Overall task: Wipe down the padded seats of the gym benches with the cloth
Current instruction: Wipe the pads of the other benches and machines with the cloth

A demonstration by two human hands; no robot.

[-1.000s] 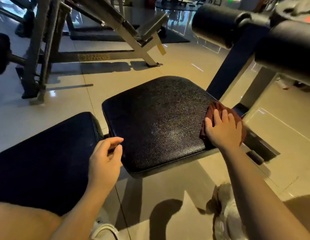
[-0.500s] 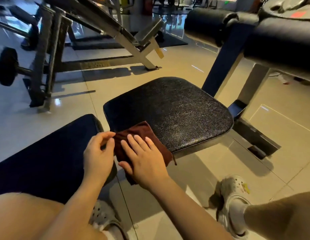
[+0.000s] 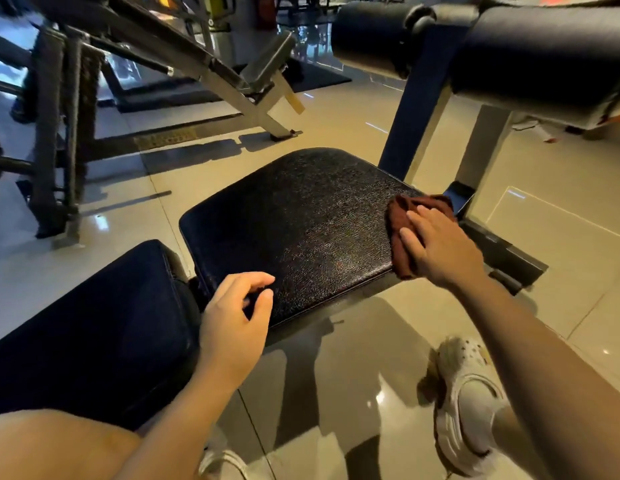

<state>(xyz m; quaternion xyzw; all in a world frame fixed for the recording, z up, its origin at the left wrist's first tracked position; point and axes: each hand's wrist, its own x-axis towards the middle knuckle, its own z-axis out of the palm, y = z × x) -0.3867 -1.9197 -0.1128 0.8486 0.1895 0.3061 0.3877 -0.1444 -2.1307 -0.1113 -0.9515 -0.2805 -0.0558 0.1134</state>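
Note:
A black padded seat (image 3: 301, 226) with a grained surface fills the middle of the view. A dark red cloth (image 3: 400, 230) lies bunched at its right edge. My right hand (image 3: 440, 249) presses flat on the cloth with straight fingers. My left hand (image 3: 232, 327) hovers at the seat's near left corner, fingers loosely curled, holding nothing. A second dark blue pad (image 3: 94, 323) adjoins the seat on the left.
Two black padded rollers (image 3: 544, 53) on a blue upright post (image 3: 416, 105) hang above the seat's right end. Another grey machine frame (image 3: 204, 74) stands behind on the tiled floor. My right foot in a white clog (image 3: 468, 400) stands below the seat.
My right hand slid the cloth from the seat's near left corner across to its right edge. My left hand stayed near the left corner.

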